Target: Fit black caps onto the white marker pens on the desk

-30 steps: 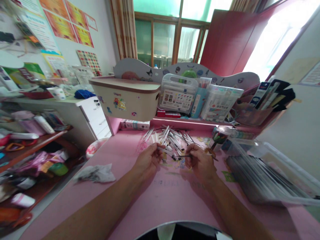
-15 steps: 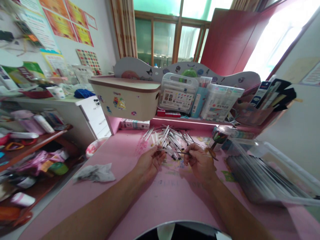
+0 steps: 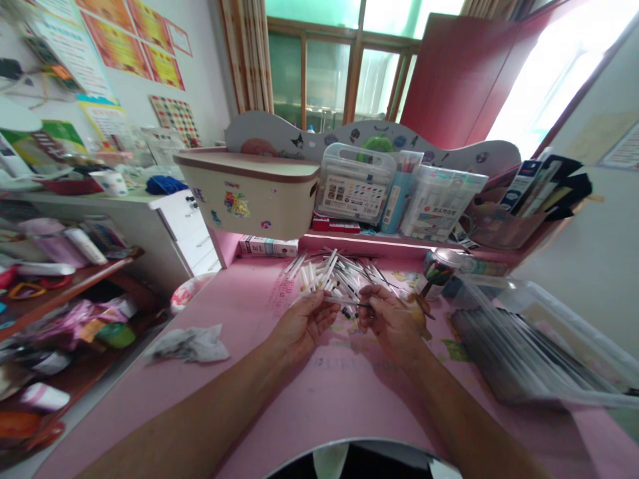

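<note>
My left hand (image 3: 305, 320) pinches a thin white tube (image 3: 341, 301) between thumb and fingertips, above the pink desk. Opposite it, my right hand (image 3: 394, 322) grips a thin dark rod (image 3: 365, 305), much of it hidden by the fingers. The rod's tip meets the tube's right end; whether it sits inside, I cannot tell. Just behind both hands lies a loose pile of white tubes (image 3: 327, 265), several with dark ends, mixed with thin dark rods.
On the right stands a clear plastic box (image 3: 564, 313) with many dark strips. Near it is a jar of pens (image 3: 442, 266). A crumpled tissue (image 3: 192, 344) lies left. A lidded beige bin (image 3: 249, 199) and marker cases (image 3: 357, 189) line the shelf behind.
My hands have come closer together. The dark rod's exposed length between them has shortened, and its tip now meets the white tube.
</note>
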### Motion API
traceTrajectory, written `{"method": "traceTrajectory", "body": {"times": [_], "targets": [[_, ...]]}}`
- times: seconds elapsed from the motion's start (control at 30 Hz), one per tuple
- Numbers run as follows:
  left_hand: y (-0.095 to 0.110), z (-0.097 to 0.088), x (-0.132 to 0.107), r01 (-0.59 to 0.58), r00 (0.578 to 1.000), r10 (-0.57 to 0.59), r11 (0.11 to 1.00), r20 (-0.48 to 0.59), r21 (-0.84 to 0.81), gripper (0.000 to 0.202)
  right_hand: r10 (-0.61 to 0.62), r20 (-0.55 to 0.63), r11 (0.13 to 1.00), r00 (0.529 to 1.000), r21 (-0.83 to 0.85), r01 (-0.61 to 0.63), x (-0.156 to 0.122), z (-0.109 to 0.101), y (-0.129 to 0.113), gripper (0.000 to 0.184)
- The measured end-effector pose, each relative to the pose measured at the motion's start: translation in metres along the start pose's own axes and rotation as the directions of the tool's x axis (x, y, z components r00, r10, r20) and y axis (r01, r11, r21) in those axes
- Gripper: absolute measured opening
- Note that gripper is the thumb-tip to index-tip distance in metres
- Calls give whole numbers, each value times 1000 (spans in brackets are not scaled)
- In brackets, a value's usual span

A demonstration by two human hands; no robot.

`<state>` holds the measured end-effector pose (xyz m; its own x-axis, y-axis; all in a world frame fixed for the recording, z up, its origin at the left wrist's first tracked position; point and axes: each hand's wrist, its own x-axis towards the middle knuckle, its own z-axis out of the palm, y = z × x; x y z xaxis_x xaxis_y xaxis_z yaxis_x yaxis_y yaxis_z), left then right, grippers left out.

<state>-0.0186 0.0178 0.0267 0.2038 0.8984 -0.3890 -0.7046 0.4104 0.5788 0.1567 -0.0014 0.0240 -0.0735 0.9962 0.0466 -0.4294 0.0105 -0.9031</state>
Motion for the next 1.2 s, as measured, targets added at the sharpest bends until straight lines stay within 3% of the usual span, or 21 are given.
{"method": "traceTrajectory", "body": {"times": [0.13, 0.2, 0.27, 0.33, 0.43, 0.53, 0.67, 0.73, 0.8, 0.83, 0.9, 0.97, 1.0, 1.07, 1.2], "targets": [[5, 3, -1, 73, 997, -74, 995, -5, -70, 17, -24, 109, 980, 994, -194, 45, 0, -4, 3, 34], [10, 5, -1, 81, 996, -85, 989, -25, -120, 21, -78, 67, 926, 995, -365, 98, 2, -8, 4, 33], [14, 7, -2, 82, 996, -88, 985, -32, -152, 24, -204, 13, 767, 979, -620, 168, 5, -13, 6, 21], [17, 9, -2, 91, 995, -98, 983, -33, -162, 27, -287, 58, 505, 956, -839, 203, 8, -17, 7, 17], [17, 9, -3, 107, 992, -117, 980, -49, -167, 29, -214, 148, 196, 966, -962, 191, 10, -19, 12, 20], [16, 10, -3, 113, 991, -123, 981, -54, -160, 27, -138, 162, 51, 977, -984, 170, 10, -18, 17, 20], [15, 9, -3, 107, 993, -114, 984, -44, -139, 27, -87, 138, -22, 987, -990, 136, 10, -17, 20, 18], [13, 8, -2, 90, 994, -97, 988, -50, -122, 23, -114, 119, 1, 986, -993, 120, 10, -18, 18, 17], [11, 6, -1, 63, 996, -68, 993, -50, -95, 17, -177, 81, 109, 981, -989, 102, 11, -20, 15, 14], [10, 5, 0, 48, 998, -52, 996, -46, -80, 14, -211, 51, 215, 976, -972, 97, 12, -21, 14, 12], [7, 2, 2, 23, 999, -25, 998, -30, -58, 9, -234, -33, 514, 972, -852, 95, 14, -22, 11, 8], [4, -1, 5, 9, 1000, -9, 999, -15, -41, 7, -190, -100, 789, 977, -608, 91, 15, -21, 8, 8], [3, -2, 5, 3, 1000, -4, 999, -7, -34, 7, -159, -113, 872, 981, -481, 86, 14, -19, 6, 9], [1, -3, 6, -5, 1000, 5, 1000, 6, -20, 6, -118, -118, 945, 986, -318, 75, 12, -14, 3, 12], [-1, -2, 4, -16, 1000, 16, 1000, 17, 4, 7, -95, -98, 960, 991, -274, 65, 7, -4, -1, 13]]}}
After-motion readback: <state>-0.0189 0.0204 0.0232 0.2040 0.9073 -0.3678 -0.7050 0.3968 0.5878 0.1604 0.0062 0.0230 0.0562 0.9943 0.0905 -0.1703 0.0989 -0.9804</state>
